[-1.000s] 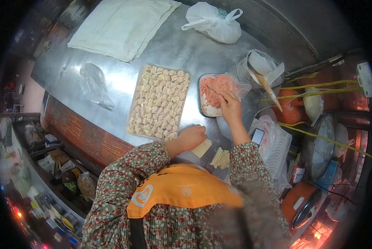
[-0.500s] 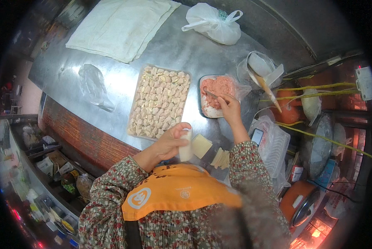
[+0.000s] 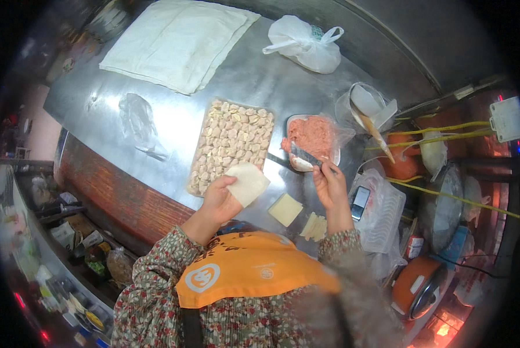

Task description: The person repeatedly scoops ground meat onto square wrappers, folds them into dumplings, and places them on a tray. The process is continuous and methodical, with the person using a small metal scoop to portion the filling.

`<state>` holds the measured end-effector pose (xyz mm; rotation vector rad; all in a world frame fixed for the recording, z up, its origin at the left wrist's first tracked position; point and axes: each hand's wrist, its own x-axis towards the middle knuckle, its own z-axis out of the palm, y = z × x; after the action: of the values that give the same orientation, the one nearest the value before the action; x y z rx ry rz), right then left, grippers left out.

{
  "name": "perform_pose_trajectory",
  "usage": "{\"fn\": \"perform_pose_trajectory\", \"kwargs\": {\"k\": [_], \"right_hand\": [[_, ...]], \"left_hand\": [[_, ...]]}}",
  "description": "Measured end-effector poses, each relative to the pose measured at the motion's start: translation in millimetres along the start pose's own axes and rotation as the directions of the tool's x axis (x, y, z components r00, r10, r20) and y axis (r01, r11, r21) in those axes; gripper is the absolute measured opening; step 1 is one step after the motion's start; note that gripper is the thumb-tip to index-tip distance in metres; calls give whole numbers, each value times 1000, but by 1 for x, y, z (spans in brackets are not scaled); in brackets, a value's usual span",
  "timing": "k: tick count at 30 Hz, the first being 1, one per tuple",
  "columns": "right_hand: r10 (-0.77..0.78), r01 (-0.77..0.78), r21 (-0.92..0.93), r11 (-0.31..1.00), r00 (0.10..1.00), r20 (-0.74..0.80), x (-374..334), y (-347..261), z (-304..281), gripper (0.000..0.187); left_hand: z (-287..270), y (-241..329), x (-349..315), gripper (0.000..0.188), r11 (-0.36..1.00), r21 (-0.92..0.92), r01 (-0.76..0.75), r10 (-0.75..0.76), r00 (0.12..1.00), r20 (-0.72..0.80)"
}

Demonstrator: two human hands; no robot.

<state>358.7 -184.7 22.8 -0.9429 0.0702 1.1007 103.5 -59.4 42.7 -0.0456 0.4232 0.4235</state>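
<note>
In my left hand is a thin pale wonton wrapper, lying across the fingers with the thumb over its edge. My right hand grips a flat metal spreader, a lump of pink minced meat on its tip. That blade is over the left side of a white tub of minced meat. Beyond my left hand lies a tray of folded wontons in close rows. Between my hands, near the apron, are a square stack of wrappers and some narrow dough strips.
Folded white cloths and a knotted white plastic bag lie at the far side. A clear bag rests at left. On the right are a container with utensils, a phone and an orange cooker.
My left hand has turned, so the wrapper now spreads flat over the fingers. My right hand has drawn slightly nearer, and the spreader now carries meat at its tip.
</note>
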Motion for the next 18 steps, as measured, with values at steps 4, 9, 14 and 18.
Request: {"fn": "perform_pose_trajectory", "kwargs": {"k": [4, 9, 14, 18], "right_hand": [[-141, 219, -351, 910, 962, 235, -51, -3, 43, 15], [-248, 831, -554, -41, 529, 812, -77, 15, 81, 19], [-134, 884, -418, -208, 398, 908, -93, 43, 91, 37], [-100, 912, -389, -126, 379, 920, -105, 47, 91, 32]], "left_hand": [[18, 6, 13, 58, 999, 8, -40, 39, 996, 76], [32, 10, 17, 49, 996, -90, -23, 28, 998, 51], [37, 18, 12, 55, 996, -83, -24, 17, 997, -80], [33, 29, 8, 57, 993, -59, -103, 99, 992, -74]]}}
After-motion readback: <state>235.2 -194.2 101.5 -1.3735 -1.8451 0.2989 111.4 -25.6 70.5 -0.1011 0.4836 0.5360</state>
